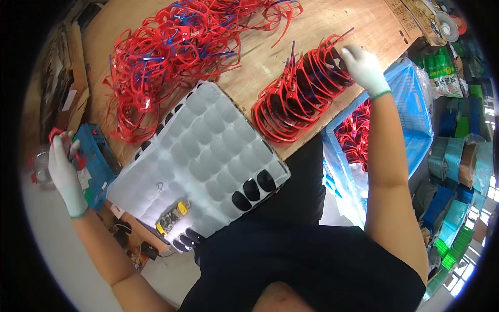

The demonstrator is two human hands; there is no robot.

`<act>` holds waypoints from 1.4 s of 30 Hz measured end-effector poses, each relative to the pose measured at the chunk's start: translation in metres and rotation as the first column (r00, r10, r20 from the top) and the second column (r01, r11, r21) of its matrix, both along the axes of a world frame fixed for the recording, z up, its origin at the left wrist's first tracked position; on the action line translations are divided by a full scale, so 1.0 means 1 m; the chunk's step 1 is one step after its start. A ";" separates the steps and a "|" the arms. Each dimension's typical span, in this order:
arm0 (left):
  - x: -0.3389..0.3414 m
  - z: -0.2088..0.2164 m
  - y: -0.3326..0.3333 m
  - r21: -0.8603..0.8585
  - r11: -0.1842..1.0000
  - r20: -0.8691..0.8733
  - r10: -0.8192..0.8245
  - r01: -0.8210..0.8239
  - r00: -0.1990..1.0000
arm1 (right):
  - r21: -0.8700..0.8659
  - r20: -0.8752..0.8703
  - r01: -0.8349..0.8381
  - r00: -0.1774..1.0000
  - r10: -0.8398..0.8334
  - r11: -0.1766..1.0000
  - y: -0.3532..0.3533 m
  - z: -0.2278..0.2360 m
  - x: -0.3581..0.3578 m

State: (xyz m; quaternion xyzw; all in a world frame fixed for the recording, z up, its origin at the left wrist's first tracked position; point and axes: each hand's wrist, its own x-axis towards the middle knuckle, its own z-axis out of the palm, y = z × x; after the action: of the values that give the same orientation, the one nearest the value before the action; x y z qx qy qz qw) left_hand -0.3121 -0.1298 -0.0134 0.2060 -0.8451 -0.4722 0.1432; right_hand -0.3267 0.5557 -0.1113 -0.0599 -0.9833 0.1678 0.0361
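Note:
My left hand [63,169], in a white glove, is raised at the far left. Its fingers are closed on a red glasses frame, mostly hidden by the hand. My gloved right hand [365,68] pinches the end piece of a nested row of red sunglasses [304,91] with dark lenses, lying on the wooden table. A tangled heap of red glasses frames [174,57], some with blue parts, lies farther back. Before me a white padded sheet [200,130] covers rows of lenses. Several dark lenses [253,190] show at its edge.
A yellow-and-grey tool or block [172,217] rests on the sheet. Right of the table stands a blue-lined container [410,114] with red frames inside. At left is a blue crate [96,156]; boxes and bags crowd the far right.

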 end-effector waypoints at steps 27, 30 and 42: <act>0.308 0.000 0.186 0.138 0.539 0.007 -0.839 0.831 0.543 | -0.025 -0.096 -0.475 0.877 0.470 0.880 -0.238 0.014 0.221; 0.316 -0.010 0.180 0.225 0.652 -0.084 -0.728 0.724 0.681 | -0.109 -0.259 -0.629 0.766 0.589 0.770 -0.242 0.030 0.234; 0.316 -0.018 0.176 0.063 0.657 -0.005 -0.753 0.751 0.658 | -0.975 -0.143 -0.205 0.875 0.462 0.086 -0.305 0.063 0.290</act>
State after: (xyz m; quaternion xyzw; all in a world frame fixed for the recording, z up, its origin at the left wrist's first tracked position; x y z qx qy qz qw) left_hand 0.0038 0.0466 -0.0315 -0.1523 -0.8418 -0.5116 -0.0799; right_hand -0.0367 0.2508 -0.0483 0.1412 -0.6286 0.7501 -0.1494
